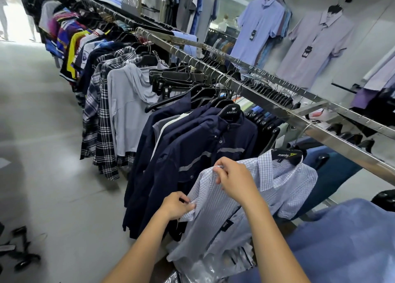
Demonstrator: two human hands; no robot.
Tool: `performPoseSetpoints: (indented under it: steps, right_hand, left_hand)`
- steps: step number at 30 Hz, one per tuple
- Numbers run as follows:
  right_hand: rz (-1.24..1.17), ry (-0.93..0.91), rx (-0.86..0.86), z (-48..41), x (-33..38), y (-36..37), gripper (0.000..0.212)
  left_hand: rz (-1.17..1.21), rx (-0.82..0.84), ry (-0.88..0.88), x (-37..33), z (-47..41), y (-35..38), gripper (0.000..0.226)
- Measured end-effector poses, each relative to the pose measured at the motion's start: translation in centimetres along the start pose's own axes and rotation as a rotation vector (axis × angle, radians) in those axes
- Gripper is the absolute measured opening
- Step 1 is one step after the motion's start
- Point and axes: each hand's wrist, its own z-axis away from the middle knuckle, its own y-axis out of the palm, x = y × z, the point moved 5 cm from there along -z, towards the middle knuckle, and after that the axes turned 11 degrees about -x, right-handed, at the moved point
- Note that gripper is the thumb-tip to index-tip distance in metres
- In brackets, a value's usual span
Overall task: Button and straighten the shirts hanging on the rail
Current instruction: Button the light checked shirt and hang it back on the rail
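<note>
Your L hand [177, 206] pinched the shirt [213, 214] at the sleeve hem, R hand [235, 180] pinched its shoulder; it hung from the rail [267, 105]. Pull too hard & it might've slipped its hanger [287, 154].

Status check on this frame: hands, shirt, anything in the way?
Left grip pinches the checked shirt low on its edge; right grip pinches it higher. Shirt hangs on the rail. Navy jacket hangs close beside it.

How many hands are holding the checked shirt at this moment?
2. The left hand pinches the checked shirt lower down; the right hand pinches its fabric higher up. No other hand is in view.
</note>
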Motion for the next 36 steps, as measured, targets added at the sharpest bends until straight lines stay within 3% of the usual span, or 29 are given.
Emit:
performPoseSetpoints:
  steps: [6, 12, 15, 17, 21, 26, 28, 31, 36]
  right_hand:
    - [0.005, 0.011, -0.015, -1.0, 0.2, 0.3, 0.016]
    - [-0.007, 0.025, -0.041, -1.7, 0.6, 0.5, 0.015]
    - [0.013, 0.012, -0.047, -1.9, 0.8, 0.6, 0.016]
    - [0.018, 0.009, -0.045, -2.0, 0.8, 0.6, 0.016]
    - [0.019, 0.003, -0.037, -2.0, 0.7, 0.6, 0.016]
    - [0.028, -0.005, -0.043, -2.0, 0.3, 0.6, 0.015]
    - [0.029, -0.008, -0.054, -1.9, 0.2, 0.5, 0.014]
    - [0.024, -0.008, -0.065, -1.9, 0.3, 0.5, 0.014]
    - [0.016, -0.008, -0.075, -2.0, 0.6, 0.4, 0.014]
  left_hand:
    - [0.63, 0.049, -0.177, 0.7, 0.4, -2.9, 0.028]
    - [1.049, -0.022, -0.236, 2.9, 1.6, -6.0, 0.04]
    - [1.293, 0.031, -0.254, 3.3, 2.2, -6.7, 0.043]
    - [1.304, 0.129, -0.281, 2.6, 2.9, -7.1, 0.032]
    - [1.088, 0.193, -0.327, 0.4, 3.3, -6.6, 0.041]
    - [1.165, 0.012, -0.241, -1.3, 2.0, -6.9, 0.043]
    - [1.326, -0.064, -0.249, -0.8, 1.6, -7.8, 0.034]
    - [1.558, -0.18, -0.277, 1.2, 1.3, -9.2, 0.037]
    - [1.524, -0.23, -0.197, 1.8, 2.2, -10.4, 0.044]
